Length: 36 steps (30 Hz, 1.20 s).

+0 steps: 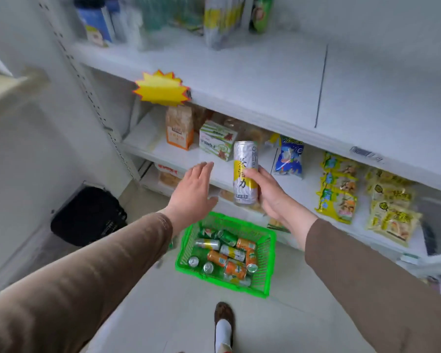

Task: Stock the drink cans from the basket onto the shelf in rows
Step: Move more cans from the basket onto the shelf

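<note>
The job looks barely begun: no drink cans stand in rows on any shelf that shows, while the green plastic basket (pixel 261 270) on the pale floor holds a jumble of cans (pixel 229 256), orange, green and silver, lying every which way. The right hand (pixel 270 193) has its fingers and thumb wrapped round one tall, slim silver-and-yellow can (pixel 245 171), held upright in the air above the basket and in front of the lower shelf's (pixel 178 155) front edge. The left hand (pixel 194 193) is spread flat, fingers straight, holding nothing, just beside that can. The upper shelf (pixel 252 80) is smooth white board, broad and bare toward its front edge; crinkly snack packets (pixel 337 187) lie along the lower one.
</note>
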Available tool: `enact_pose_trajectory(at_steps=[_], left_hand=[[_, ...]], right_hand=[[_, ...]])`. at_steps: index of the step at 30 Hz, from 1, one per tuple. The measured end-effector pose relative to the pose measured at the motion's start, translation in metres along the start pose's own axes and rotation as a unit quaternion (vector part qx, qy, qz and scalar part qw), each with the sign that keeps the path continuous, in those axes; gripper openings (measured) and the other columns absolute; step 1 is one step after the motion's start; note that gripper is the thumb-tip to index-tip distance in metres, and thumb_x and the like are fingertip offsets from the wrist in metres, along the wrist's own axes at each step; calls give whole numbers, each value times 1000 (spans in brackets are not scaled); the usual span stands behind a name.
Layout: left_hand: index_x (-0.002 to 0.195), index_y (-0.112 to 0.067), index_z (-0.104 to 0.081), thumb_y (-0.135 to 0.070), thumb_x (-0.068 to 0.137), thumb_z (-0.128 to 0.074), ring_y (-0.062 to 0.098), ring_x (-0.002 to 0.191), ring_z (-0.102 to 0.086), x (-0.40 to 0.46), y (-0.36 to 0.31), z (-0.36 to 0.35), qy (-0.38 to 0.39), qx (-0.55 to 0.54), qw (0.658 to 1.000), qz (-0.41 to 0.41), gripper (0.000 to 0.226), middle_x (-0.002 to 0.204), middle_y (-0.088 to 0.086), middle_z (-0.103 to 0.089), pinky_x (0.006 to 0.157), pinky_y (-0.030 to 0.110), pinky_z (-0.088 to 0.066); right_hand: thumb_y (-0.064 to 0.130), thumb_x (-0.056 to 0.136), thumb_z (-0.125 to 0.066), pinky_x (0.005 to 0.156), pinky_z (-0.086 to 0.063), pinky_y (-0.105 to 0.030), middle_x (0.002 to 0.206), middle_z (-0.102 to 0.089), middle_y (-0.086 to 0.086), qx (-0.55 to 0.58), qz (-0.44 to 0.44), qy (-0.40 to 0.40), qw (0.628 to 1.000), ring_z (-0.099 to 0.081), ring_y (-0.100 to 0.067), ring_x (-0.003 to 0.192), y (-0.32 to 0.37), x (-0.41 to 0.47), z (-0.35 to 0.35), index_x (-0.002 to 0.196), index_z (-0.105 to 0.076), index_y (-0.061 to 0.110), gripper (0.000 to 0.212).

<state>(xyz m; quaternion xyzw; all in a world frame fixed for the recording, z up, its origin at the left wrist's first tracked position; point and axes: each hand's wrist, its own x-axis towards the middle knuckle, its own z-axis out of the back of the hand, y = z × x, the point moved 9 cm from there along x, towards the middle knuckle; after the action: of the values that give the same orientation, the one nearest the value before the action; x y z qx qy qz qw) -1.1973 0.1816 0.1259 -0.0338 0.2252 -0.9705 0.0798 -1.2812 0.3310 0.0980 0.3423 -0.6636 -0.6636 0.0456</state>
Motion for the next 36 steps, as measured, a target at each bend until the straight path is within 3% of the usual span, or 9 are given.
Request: enact_pose_trajectory(at_steps=[6,9,13,15,17,24,28,32,36], left_hand=[[152,-9,-21,-33,83,-69,32,137,-29,24,-46,109,-62,-11,997,-38,87,151,13,-31,114,40,-27],[151,-4,-24,-34,82,-70,33,137,-31,48,-48,140,-82,11,995,-52,89,149,15,-35,115,38,-25],[152,-4,-22,-33,83,-69,31,140,-28,94,-41,166,-89,36,994,-54,89,151,14,-32,117,37,-21],[152,-5,-20,-32,83,-69,30,140,-28,119,-35,173,-86,39,994,-45,89,151,13,-32,117,36,-21],[153,-8,-17,-34,84,-69,29,141,-26,142,-25,176,-78,38,996,-20,90,153,12,-30,117,36,-22],[154,-10,-14,-35,85,-68,33,139,-29,191,28,182,-41,33,997,60,92,152,13,-30,114,39,-27],[155,-12,-12,-36,85,-68,31,139,-28,214,52,185,-29,24,997,62,92,152,10,-29,113,39,-30],[155,-14,-11,-37,85,-68,29,141,-26,237,67,188,-26,17,998,52,93,153,9,-27,113,39,-29],[156,-14,-9,-37,86,-66,28,142,-23,255,79,186,-14,13,999,36,93,156,8,-24,116,37,-26]], right_hand=[[15,84,-77,102,-50,-49,116,-69,-10,20,58,15,998,-67,-25,105,120,-16,-33,129,-55,15,50],[18,77,-83,100,-54,-48,113,-69,-9,18,86,-3,996,-69,-22,102,158,0,-37,129,-50,12,62],[7,85,-77,72,-56,-23,114,-65,-9,-3,120,-26,992,-68,-11,90,201,40,-36,134,-42,7,61],[4,87,-75,70,-55,-20,116,-65,-9,-25,134,-28,990,-68,-10,91,216,67,-34,133,-43,9,56],[8,86,-78,79,-53,-22,118,-67,-7,-52,144,-32,988,-67,-14,100,226,93,-34,130,-48,14,54],[21,81,-85,90,-53,-30,113,-69,5,-126,161,-69,977,-66,-13,103,242,179,-61,125,-55,23,53],[26,80,-85,89,-55,-35,109,-66,11,-151,172,-104,968,-65,-12,99,252,218,-79,122,-54,27,52],[32,76,-86,96,-55,-43,120,-66,6,-185,179,-149,955,-66,-18,106,257,249,-90,127,-53,28,61],[28,78,-85,91,-54,-37,119,-66,3,-200,195,-216,936,-65,-20,105,266,259,-90,125,-45,23,62]])
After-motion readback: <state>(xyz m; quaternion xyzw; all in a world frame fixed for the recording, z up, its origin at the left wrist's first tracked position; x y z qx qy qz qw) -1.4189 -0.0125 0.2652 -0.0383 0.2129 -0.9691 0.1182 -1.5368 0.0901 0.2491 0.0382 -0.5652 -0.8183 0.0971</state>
